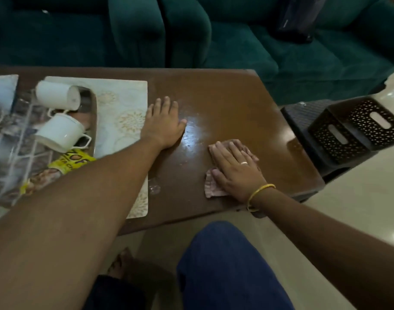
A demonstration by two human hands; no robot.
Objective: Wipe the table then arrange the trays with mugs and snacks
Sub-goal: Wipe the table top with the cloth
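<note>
Left hand (163, 124): open, palm flat on the brown wooden table (231, 104), touching the edge of the pale floral-patterned rectangular tray (122, 108).
Right hand (235, 168): open, fingers spread, pressing the crumpled pinkish cloth (210, 186) onto the table.
Dark glossy tray (93, 121): lies on the pale tray; holds two white mugs tipped on their sides, upper mug (57, 95) and lower mug (59, 133).
Yellow snack packet (64, 164): just beside the lower mug.
Black perforated plastic basket (357, 128): off the table's right end; its contents cannot be determined.
</note>
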